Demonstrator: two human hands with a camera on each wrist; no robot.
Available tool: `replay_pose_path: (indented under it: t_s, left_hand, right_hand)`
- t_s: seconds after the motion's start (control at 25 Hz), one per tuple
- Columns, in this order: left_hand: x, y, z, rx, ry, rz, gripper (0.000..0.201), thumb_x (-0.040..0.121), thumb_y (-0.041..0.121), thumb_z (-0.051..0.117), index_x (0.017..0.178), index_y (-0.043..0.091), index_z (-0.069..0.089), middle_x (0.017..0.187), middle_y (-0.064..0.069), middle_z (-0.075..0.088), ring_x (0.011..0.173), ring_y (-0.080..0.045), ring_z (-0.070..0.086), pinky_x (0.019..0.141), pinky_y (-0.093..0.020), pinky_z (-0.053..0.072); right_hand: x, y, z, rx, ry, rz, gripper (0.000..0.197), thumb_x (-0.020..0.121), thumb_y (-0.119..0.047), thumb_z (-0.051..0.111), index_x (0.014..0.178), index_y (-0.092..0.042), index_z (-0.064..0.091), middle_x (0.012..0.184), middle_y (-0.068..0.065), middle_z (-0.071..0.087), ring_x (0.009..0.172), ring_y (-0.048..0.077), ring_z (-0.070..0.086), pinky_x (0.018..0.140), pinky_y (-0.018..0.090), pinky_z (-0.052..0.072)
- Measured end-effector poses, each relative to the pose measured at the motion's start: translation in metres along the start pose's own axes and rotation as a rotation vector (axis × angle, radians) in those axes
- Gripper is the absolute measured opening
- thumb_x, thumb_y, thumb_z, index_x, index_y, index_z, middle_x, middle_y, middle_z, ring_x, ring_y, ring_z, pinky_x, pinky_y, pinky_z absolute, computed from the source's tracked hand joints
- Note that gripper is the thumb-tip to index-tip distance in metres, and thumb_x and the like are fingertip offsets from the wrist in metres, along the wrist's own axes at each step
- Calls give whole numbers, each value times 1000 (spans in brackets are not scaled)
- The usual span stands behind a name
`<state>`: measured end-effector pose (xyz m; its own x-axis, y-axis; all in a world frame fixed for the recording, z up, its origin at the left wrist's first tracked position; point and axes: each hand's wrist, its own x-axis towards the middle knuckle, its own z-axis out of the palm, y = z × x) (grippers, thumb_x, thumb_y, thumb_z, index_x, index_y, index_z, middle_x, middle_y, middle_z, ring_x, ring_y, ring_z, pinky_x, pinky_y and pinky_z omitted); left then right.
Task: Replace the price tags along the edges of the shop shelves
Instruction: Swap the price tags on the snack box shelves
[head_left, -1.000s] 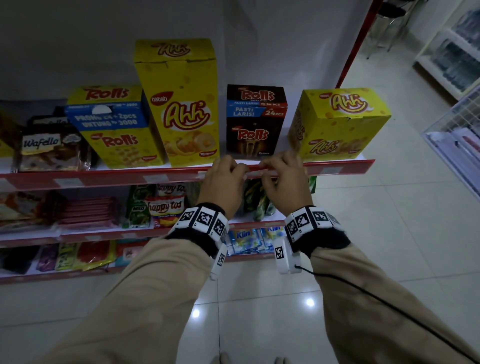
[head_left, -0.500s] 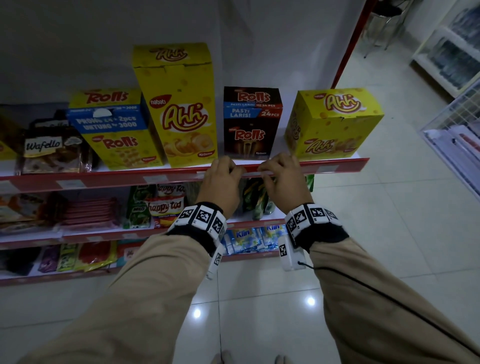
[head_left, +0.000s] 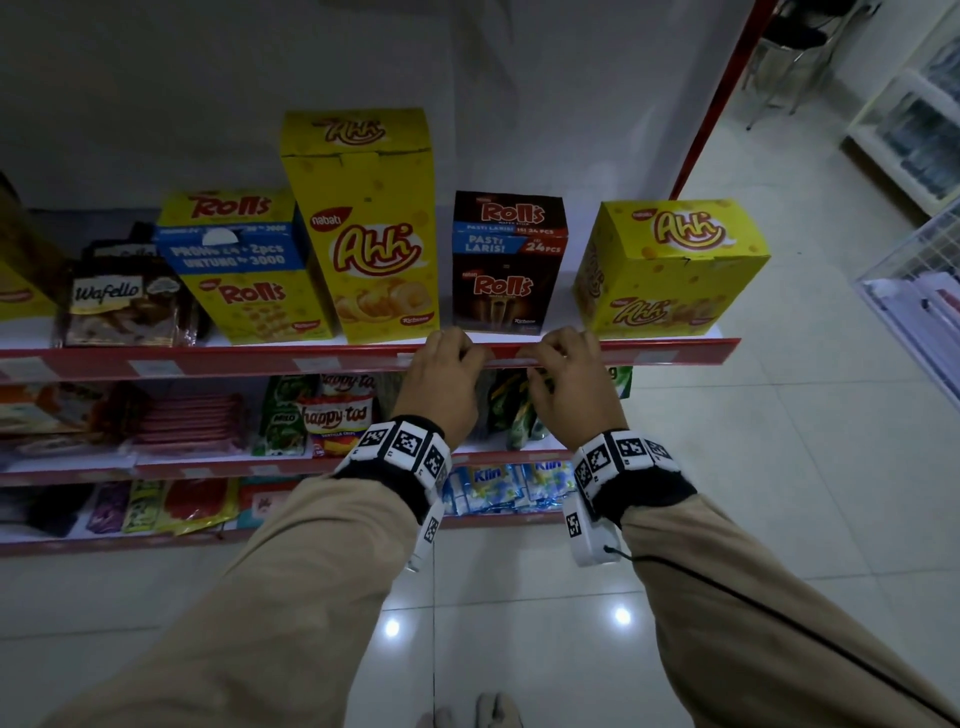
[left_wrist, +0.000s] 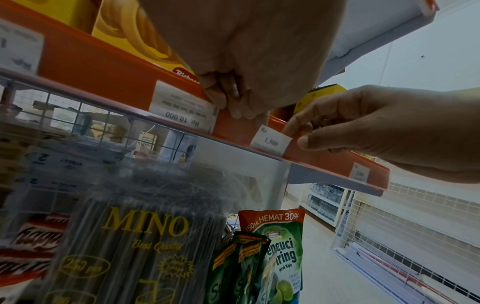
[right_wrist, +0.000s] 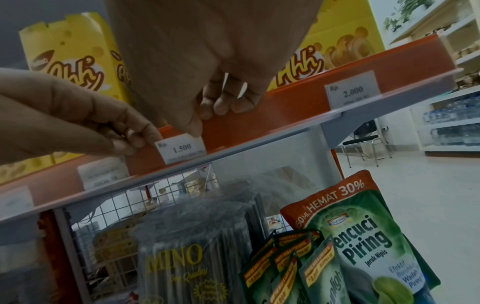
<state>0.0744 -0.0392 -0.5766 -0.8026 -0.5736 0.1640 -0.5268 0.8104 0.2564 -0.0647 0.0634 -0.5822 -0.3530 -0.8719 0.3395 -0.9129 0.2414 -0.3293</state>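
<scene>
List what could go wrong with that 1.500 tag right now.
1. The 1.500 tag sits slightly askew in the red shelf strip, held only at its edges by the left hand and right hand; it could crease or slip out.
2. It could end up closer to the wrong product's box.

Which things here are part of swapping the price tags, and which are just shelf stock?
Job: 1.500 price tag, red shelf strip, left hand, right hand, both at that tag.

Just stock: Ahh boxes, Rolls box, dish soap pouch, MINO pack.
</scene>
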Motion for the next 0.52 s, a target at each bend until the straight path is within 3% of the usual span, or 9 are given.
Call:
replay_pose_path:
  t_s: [0.24,0.4,0.52]
  left_hand:
    - [-3,1,-4,-77,-15,-81,55,71,-11,51,121,10,52,120,-11,48,113,-30,40,88,-37,37]
    - [-10,1,-10,-73,-51,-81,56,72,-10,51,124,11,49,124,-10,48,115,-29,39,85,-38,39]
    - [-14,-8,-17,-36,-51,-89,60,74,-6,52,130,13,46,125,-9,51,117,-29,39,89,-38,37]
  right_hand:
    - [-6,0,-2,54,0,23,31,83,-7,60,114,-8,62,106,16,56,101,36,47,83,39,42]
    - [-7,-10,-4,-2,-33,54,33,80,-10,62,113,-9,62,111,16,53,104,35,44,86,39,41]
    - [-5,-22,-8,-50,-78,107,41,75,-8,59,116,-12,62,116,15,53,108,36,43,90,40,39]
